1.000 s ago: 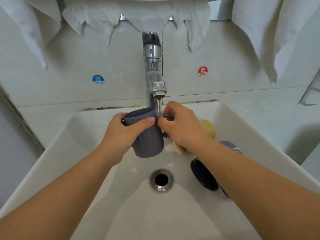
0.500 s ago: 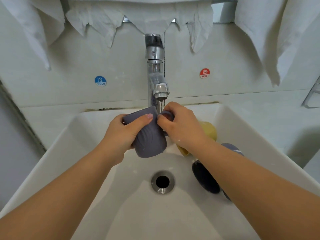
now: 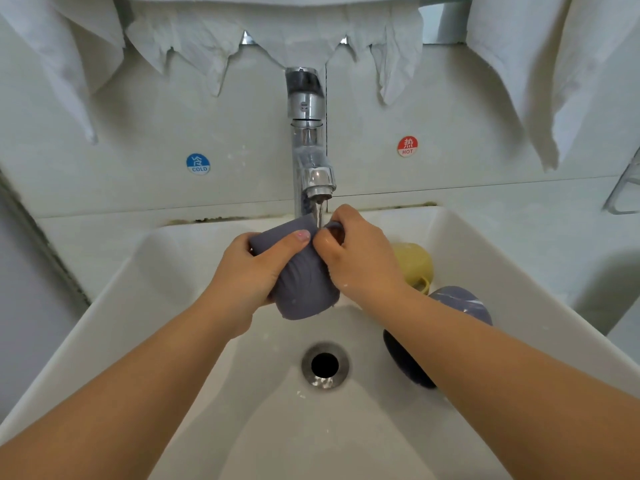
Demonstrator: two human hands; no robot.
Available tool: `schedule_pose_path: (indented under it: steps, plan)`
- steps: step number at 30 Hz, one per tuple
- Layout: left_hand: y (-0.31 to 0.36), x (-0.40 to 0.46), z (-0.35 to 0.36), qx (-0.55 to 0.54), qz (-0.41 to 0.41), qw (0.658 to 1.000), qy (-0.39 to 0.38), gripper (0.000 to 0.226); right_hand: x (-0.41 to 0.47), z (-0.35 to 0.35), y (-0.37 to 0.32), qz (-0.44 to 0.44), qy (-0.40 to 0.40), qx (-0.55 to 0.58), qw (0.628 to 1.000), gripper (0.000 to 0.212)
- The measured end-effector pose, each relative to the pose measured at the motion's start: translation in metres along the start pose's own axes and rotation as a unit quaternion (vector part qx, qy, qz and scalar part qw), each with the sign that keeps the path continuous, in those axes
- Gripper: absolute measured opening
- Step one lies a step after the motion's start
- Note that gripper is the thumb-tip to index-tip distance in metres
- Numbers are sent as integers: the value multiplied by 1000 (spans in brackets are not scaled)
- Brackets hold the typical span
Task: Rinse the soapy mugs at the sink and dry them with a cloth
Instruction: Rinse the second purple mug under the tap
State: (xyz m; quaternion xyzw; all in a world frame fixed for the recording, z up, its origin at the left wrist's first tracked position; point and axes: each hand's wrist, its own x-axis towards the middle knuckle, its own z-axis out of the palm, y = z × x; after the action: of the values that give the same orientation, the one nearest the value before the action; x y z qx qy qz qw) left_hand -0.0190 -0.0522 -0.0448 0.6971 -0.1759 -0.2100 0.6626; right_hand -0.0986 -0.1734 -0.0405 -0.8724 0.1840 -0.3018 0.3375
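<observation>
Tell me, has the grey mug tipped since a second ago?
Yes. The grey mug has tilted, its rim leaning away toward the tap and under the stream.

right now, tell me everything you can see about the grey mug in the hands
The grey mug is matte, plain grey-purple, with faint vertical ridges down its body and a loop handle. It is held over the sink, tilted with its mouth turned away toward the tap and its base toward the camera. The left hand wraps its body, thumb across the upper side; the right hand pinches the handle. The running stream lands by the handle. Its inside is hidden.
</observation>
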Motion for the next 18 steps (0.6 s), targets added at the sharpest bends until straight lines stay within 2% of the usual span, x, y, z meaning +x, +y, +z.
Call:
schedule_pose_path:
  steps: [2,4,8,12,15,18]
  plan:
    - [0,-2,5,12,13,1000,-2,71,2,-1,3,13,29,-34,999,29]
    - [2,-4,6,8,11,1000,5,69,2,-2,4,10,32,-27,999,35]
    - [4,-4,1,-17,-21,1000,14,48,0,0,-3,-13,-24,25,999,22]
    - [3,-5,0,-41,-37,998,5,28,-2,3,-6,-66,-42,-12,997,4]
    - [3,-6,6,-37,-24,999,9,37,0,3,-4,-57,-9,-77,995,13]
    - [3,-8,11,-25,-14,1000,10,54,1,0,-5,-26,30,-90,995,22]
